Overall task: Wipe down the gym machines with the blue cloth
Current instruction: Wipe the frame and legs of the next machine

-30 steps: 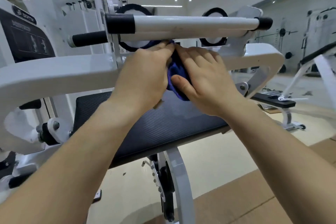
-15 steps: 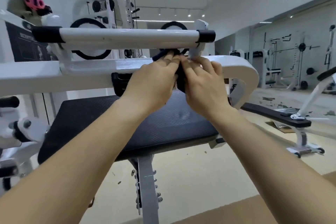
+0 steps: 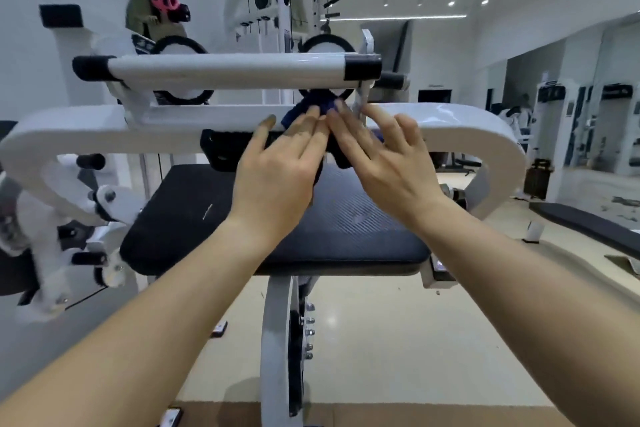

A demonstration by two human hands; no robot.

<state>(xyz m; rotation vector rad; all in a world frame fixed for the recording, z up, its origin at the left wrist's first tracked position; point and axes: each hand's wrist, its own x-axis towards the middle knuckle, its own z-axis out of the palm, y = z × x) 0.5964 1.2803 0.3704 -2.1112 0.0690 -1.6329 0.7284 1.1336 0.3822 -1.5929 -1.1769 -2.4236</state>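
Observation:
The blue cloth (image 3: 317, 106) is bunched against the white crossbeam (image 3: 450, 121) of the gym machine, just under the right end of the white handle bar (image 3: 225, 69). My left hand (image 3: 277, 170) lies on the cloth from the left with its fingers stretched forward. My right hand (image 3: 384, 163) presses it from the right with fingers spread. Part of the cloth hangs down dark between the two palms. Below the hands lies the black ribbed seat pad (image 3: 346, 236).
A white support post (image 3: 277, 340) with bolts stands under the pad. Levers and black knobs (image 3: 86, 253) stick out at the left. More white machines (image 3: 284, 3) stand behind, a black bench (image 3: 588, 222) lies at the right, and a mirrored wall is far right.
My view has swung left, so the machine sits more centred. Both hands slid right along the crossbeam to the handle bar's right end, and their fingers have spread out flatter on the cloth.

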